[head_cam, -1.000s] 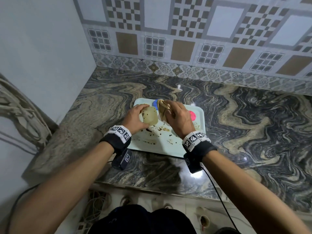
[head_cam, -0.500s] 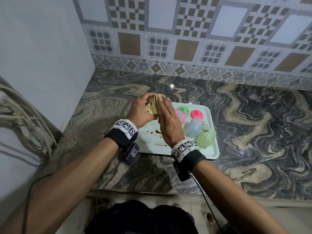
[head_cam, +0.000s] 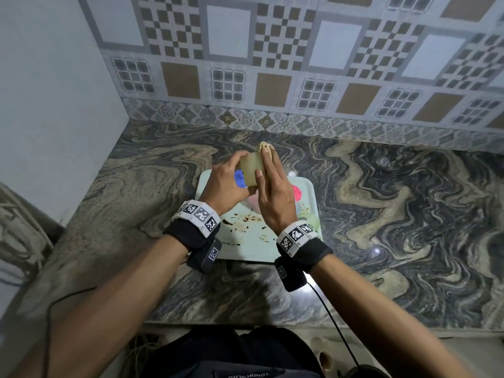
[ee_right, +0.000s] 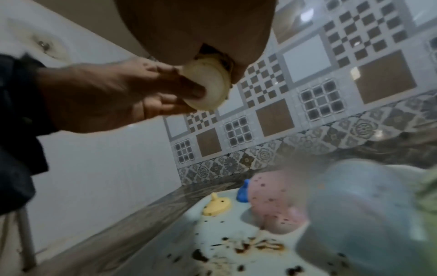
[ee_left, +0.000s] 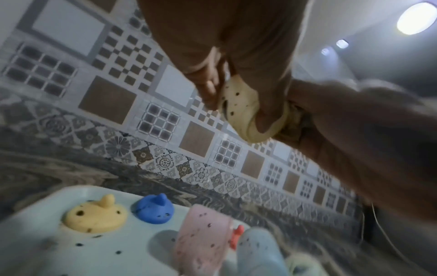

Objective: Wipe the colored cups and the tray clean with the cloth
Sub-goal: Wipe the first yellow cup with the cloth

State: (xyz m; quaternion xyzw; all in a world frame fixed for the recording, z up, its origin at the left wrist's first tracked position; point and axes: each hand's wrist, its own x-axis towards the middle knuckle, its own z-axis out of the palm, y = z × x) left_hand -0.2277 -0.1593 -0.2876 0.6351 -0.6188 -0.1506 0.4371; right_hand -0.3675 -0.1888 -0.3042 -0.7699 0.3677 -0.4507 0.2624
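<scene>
My left hand [head_cam: 231, 173] grips a pale yellow cup [head_cam: 252, 169] lifted above the tray [head_cam: 245, 249]. My right hand [head_cam: 268, 170] holds the beige cloth [head_cam: 266, 147] against the cup's right end, its thumb lying on the cup. The left wrist view shows the speckled cup [ee_left: 241, 112] with the bunched cloth [ee_left: 293, 115] at its mouth. The pale blue tray [ee_right: 212, 252] is smeared with brown stains [ee_right: 260, 246]. On it lie a pink cup [ee_right: 276, 201], a light blue cup [ee_right: 366, 214] and a green cup [head_cam: 309, 218].
Small lids sit at the tray's far side: yellow [ee_left: 94, 216], blue [ee_left: 153, 209], red [head_cam: 297, 193]. The marble counter [head_cam: 409, 214] meets a tiled wall [head_cam: 272, 77] behind and a plain wall [head_cam: 54, 105] on the left. A cable [head_cam: 335, 323] trails from my right wrist.
Both hands have lifted the yellow cup higher and farther from me. My right hand went from curled round the cloth to lying flat along the cup's end.
</scene>
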